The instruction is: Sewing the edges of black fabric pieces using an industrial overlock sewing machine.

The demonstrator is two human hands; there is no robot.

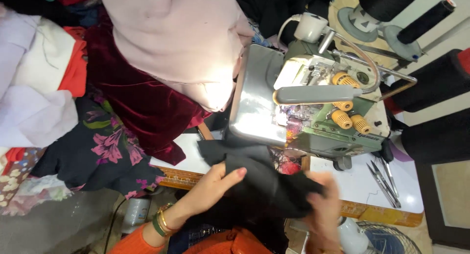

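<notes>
The soft black fabric piece [264, 180] lies bunched at the near edge of the white table [411, 195], just in front of the green overlock sewing machine [318, 112]. Handling it well means smoothing the edge flat before the presser foot. The left hand [215, 183] clamps a fold, thumb over curled fingers. The right hand [325, 205] is blurred, apparently gripping the cloth's right end; its finger spread I cannot tell.

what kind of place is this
Likely a small tailoring or garment workshop: an overlock sewing machine on the table, large black thread cones, and heaped fabrics beside it.
</notes>
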